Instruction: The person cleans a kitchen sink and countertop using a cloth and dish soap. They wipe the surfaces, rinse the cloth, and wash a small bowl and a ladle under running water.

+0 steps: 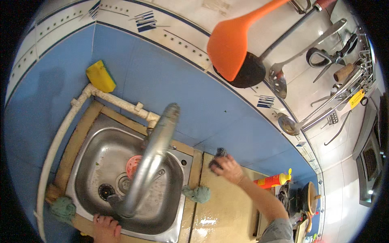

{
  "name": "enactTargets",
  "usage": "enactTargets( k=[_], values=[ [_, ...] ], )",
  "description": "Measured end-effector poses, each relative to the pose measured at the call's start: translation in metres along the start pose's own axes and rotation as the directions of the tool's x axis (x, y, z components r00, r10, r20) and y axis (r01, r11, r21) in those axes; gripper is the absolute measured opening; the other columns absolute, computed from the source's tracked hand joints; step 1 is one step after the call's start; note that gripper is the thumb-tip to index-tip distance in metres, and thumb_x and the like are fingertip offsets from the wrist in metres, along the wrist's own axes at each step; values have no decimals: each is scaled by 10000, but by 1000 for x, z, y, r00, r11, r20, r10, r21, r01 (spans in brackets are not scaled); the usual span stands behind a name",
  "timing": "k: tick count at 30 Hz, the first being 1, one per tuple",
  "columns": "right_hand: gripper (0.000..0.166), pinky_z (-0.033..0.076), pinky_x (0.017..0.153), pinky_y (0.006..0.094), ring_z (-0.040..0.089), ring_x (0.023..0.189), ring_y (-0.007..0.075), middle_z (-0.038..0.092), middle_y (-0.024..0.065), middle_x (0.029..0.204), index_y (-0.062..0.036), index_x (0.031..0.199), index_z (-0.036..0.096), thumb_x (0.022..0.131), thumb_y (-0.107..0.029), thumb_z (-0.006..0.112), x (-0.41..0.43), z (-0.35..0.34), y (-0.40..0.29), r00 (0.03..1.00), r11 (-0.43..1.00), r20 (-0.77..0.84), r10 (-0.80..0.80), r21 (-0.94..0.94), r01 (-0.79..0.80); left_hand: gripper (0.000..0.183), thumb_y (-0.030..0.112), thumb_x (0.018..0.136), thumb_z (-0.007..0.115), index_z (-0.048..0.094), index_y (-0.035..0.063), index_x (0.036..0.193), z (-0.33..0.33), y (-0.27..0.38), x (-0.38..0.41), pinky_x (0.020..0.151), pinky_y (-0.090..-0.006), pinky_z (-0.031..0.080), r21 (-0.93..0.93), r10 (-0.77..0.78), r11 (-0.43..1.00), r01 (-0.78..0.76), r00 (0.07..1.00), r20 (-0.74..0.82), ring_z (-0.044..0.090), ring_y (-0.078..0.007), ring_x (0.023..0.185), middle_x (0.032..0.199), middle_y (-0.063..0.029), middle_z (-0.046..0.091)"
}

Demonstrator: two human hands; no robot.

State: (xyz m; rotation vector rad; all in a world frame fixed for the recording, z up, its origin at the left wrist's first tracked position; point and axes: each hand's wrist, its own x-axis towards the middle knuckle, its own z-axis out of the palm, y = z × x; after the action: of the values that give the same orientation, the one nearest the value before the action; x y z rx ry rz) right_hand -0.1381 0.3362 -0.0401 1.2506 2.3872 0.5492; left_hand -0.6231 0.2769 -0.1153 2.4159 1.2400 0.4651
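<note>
My right hand (229, 170) is closed around a dark scouring pad (216, 164) on the tan countertop (225, 200), near the blue tiled wall. My left hand (106, 228) rests at the front edge of the stainless steel sink (100, 194); its fingers are curled over the rim and I see nothing in them. A metal faucet (152, 158) arches across the sink. In the basin are a pink strainer (132, 166) and a black drain part (106, 192). A green cloth (199, 194) lies crumpled on the counter right of the sink.
A yellow sponge (100, 76) sits on a white pipe (117, 101) in the corner. Another green cloth (63, 209) lies left of the sink. A red bottle with a yellow cap (272, 180) is beyond my right arm. An orange spatula (229, 45), ladles and scissors (332, 57) hang above.
</note>
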Motion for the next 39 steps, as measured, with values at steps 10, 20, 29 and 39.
enactTargets(
  k=[10,20,29,39],
  values=[
    [539,151,1023,288,272,1178,97,188,-29,1372,-131,1293,276,780,-222,413,12,85,35,954,851,230,-192,-446,279,190,214,657,485,564,42,675,21,6,-1,821,-463,284,53,-130,990,132,991,-42,447,-291,764,752,-119,498],
    [518,106,1052,344,213,1239,170,297,19,1321,-70,1241,354,760,-244,430,16,106,34,960,924,71,-272,-260,281,221,242,680,457,544,40,664,23,13,-5,814,-479,290,74,-173,981,177,983,-58,441,-311,749,729,-136,478],
    [556,135,1038,322,255,1200,129,240,-34,1350,-146,1310,242,792,-230,427,129,27,11,985,901,-46,-167,-412,134,194,232,692,447,506,47,694,33,16,14,819,-490,275,88,-101,991,97,994,40,427,-312,766,776,-139,457],
    [594,263,972,307,441,957,116,229,-31,1360,-177,1300,281,735,-109,453,33,33,49,981,928,-191,23,-360,-92,169,187,761,445,515,33,756,3,29,21,754,-439,342,162,-51,986,46,998,32,461,-305,765,820,-142,503]
  ],
)
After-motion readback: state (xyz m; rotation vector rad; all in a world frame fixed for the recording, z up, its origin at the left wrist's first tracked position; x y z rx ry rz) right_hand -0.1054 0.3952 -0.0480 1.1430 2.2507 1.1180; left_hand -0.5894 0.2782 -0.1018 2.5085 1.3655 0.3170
